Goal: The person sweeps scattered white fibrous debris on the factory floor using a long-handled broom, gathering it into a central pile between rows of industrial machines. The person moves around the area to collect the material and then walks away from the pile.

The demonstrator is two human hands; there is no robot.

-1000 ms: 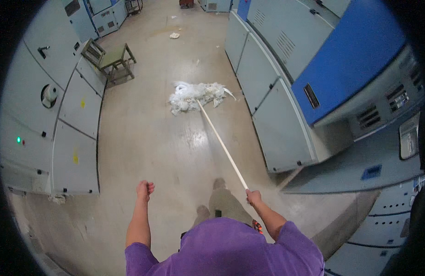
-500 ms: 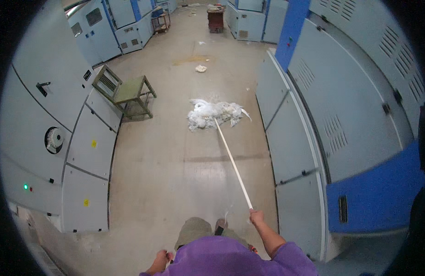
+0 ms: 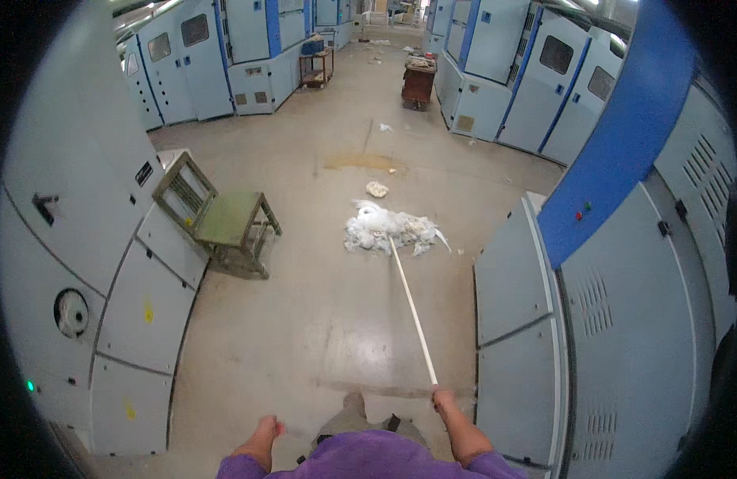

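Observation:
My right hand (image 3: 443,398) is closed round the end of a long pale pole (image 3: 415,314). The pole slants away over the floor into a heap of white fluffy fibre (image 3: 392,230). Whatever is fixed to its far end is hidden by that heap. A small cream clump of fibre (image 3: 376,189) lies just beyond the heap. At my left side, my left hand (image 3: 268,429) hangs low, away from the pole; its fingers are too small and blurred to read.
A worn green chair (image 3: 229,219) stands by the grey cabinets (image 3: 133,399) on the left. Grey-blue machine panels (image 3: 516,383) line the right. Farther up the aisle are a brown cart (image 3: 419,82), a small table (image 3: 316,68) and scattered white scraps (image 3: 385,128).
I have moved forward along the aisle, and the fibre heap has gone ahead with the pole, closer to the cream clump. My left hand has swung forward a little.

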